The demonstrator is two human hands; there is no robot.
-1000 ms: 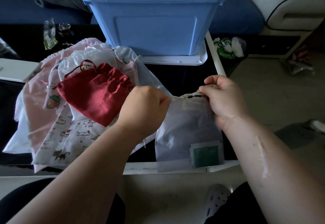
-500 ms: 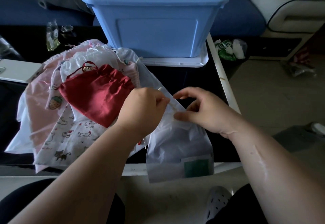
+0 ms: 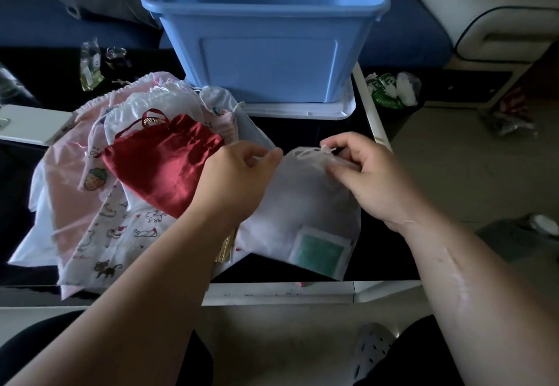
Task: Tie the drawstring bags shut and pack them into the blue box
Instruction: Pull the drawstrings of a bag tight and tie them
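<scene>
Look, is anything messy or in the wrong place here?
Yes. The loose bags lie in a jumbled heap on the left of the table, overlapping, with the red bag on top. Crumpled green-and-white wrappers sit past the table's right edge, looking like litter. Nothing looks spilled or broken.

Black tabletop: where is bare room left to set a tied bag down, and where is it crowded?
Bare: the dark strip between the blue box and the white bag, out to the table's white right edge; also a dark band left of the bag pile. Crowded: the left-centre, heaped with bags under the red bag.
</scene>
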